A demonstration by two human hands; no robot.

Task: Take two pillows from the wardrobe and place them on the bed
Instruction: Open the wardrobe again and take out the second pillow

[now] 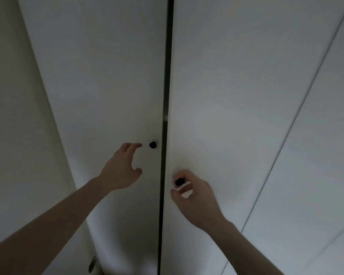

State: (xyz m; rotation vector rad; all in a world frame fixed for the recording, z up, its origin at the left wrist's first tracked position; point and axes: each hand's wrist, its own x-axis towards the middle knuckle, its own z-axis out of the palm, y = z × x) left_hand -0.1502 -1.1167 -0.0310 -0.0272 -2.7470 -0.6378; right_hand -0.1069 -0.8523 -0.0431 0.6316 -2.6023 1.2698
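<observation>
A white wardrobe fills the view, with two tall doors split by a narrow dark gap (166, 96). The left door (99, 76) carries a small black round knob (153, 145). My left hand (121, 169) is open, fingers spread, its fingertips just left of that knob and apart from it. On the right door (236, 96) my right hand (193, 193) has its fingers closed around a second black knob (179, 182). The right door stands slightly ajar toward me. No pillows or bed are in view.
A plain white wall (12, 116) runs along the left. Further wardrobe panels (316, 155) continue to the right, divided by thin seams. A small dark fitting (91, 264) shows low at the bottom left.
</observation>
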